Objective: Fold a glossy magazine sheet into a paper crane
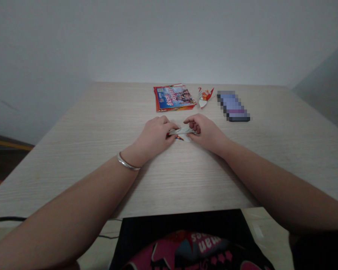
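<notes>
A small folded piece of paper (183,131), mostly white with a bit of blue, orange and red print, lies at the middle of the table between my hands. My left hand (159,134), with a silver bangle at the wrist, pinches its left end between thumb and fingers. At the right end, my right hand (202,130) has its thumb against the paper and its fingers curled, the index finger raised a little. Part of the paper is hidden under the fingers of both hands.
Beyond my hands lies a stack of printed paper sheets (174,98). A folded paper figure (205,98) in red, orange and white is right of it, then a phone (233,107) with its picture blurred. The pale wooden table (107,112) meets a wall at the back.
</notes>
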`<state>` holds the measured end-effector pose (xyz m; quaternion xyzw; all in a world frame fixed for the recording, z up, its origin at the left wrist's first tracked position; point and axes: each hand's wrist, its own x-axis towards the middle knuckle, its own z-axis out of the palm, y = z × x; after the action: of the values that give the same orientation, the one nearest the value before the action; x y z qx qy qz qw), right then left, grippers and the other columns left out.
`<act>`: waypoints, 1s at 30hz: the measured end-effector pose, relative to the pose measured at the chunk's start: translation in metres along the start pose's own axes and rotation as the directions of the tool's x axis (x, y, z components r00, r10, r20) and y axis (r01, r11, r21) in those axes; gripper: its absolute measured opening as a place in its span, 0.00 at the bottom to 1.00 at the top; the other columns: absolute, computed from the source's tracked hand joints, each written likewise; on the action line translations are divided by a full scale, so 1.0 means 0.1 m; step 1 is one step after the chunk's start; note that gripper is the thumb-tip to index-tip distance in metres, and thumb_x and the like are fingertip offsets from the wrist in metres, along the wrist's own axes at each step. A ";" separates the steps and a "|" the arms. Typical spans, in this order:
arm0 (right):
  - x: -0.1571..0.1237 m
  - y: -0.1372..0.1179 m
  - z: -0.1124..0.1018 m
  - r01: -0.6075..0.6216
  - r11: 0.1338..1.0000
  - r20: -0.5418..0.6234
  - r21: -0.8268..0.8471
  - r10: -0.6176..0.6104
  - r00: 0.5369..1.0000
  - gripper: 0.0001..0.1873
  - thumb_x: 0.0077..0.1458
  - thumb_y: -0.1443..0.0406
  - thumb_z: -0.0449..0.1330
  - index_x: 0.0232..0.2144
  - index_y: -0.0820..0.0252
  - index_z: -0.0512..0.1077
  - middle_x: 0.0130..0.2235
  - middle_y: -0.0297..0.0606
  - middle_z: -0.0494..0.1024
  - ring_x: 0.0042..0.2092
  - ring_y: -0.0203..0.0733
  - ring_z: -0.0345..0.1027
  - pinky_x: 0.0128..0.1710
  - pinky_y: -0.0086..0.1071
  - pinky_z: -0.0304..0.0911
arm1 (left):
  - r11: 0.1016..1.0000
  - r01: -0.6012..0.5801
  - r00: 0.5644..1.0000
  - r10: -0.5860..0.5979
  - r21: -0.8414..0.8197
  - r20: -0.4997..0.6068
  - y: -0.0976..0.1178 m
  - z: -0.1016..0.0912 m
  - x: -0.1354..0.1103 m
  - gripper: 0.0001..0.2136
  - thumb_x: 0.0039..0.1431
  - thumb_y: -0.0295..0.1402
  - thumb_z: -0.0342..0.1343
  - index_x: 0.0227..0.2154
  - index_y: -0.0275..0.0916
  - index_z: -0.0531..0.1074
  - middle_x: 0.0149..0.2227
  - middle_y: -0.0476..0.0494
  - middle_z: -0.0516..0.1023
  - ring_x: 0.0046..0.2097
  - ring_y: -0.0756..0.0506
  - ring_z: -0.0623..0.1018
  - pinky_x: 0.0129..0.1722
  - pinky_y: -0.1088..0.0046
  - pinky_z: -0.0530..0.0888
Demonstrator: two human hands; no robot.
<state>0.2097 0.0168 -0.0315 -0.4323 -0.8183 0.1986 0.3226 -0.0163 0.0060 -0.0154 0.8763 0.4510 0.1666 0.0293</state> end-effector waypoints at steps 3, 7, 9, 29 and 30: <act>0.00 -0.03 -0.02 0.037 0.997 0.049 -0.060 -0.034 0.998 0.15 0.51 0.73 0.63 0.42 0.61 0.75 0.38 0.39 0.77 0.37 0.41 0.68 0.39 0.37 0.65 | 0.999 -0.030 1.000 0.030 -0.031 -0.008 -0.01 0.00 -0.01 0.14 0.66 0.37 0.59 0.49 0.36 0.81 0.45 0.35 0.78 0.46 0.39 0.77 0.48 0.62 0.73; -0.02 -0.07 -0.04 0.142 0.980 0.121 -0.136 -0.126 0.985 0.11 0.54 0.70 0.63 0.42 0.61 0.76 0.42 0.43 0.80 0.43 0.46 0.71 0.46 0.39 0.65 | 0.997 -0.076 0.996 0.076 0.014 0.045 -0.01 -0.01 0.00 0.13 0.67 0.37 0.57 0.46 0.36 0.81 0.43 0.36 0.80 0.46 0.38 0.77 0.48 0.61 0.73; -0.03 -0.08 -0.04 0.170 0.972 0.145 -0.162 -0.147 0.978 0.12 0.56 0.67 0.64 0.44 0.60 0.76 0.45 0.44 0.81 0.46 0.48 0.71 0.49 0.41 0.65 | 0.995 -0.096 0.993 0.093 0.041 0.069 -0.01 -0.02 0.01 0.13 0.68 0.37 0.56 0.45 0.37 0.81 0.43 0.37 0.81 0.46 0.38 0.77 0.49 0.60 0.73; 0.01 -0.18 -0.07 0.108 0.938 0.207 -0.330 -0.040 0.978 0.08 0.58 0.72 0.59 0.38 0.61 0.78 0.41 0.45 0.81 0.44 0.48 0.72 0.48 0.38 0.64 | 0.935 -0.045 0.981 -0.024 0.351 0.191 0.16 -0.25 0.01 0.10 0.64 0.31 0.53 0.38 0.37 0.80 0.39 0.37 0.84 0.43 0.35 0.82 0.43 0.59 0.71; 0.01 -0.18 -0.07 0.108 0.938 0.210 -0.330 -0.039 0.977 0.09 0.58 0.72 0.59 0.38 0.61 0.78 0.41 0.46 0.81 0.44 0.48 0.72 0.48 0.39 0.64 | 0.935 -0.039 0.979 -0.034 0.353 0.200 0.15 -0.25 0.01 0.10 0.64 0.31 0.53 0.38 0.37 0.80 0.39 0.37 0.84 0.43 0.36 0.82 0.43 0.59 0.71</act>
<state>0.2042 0.0078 -0.0150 -0.4281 -0.8842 0.0846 0.1667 -0.0118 -0.0046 0.0119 0.8802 0.4671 -0.0079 -0.0837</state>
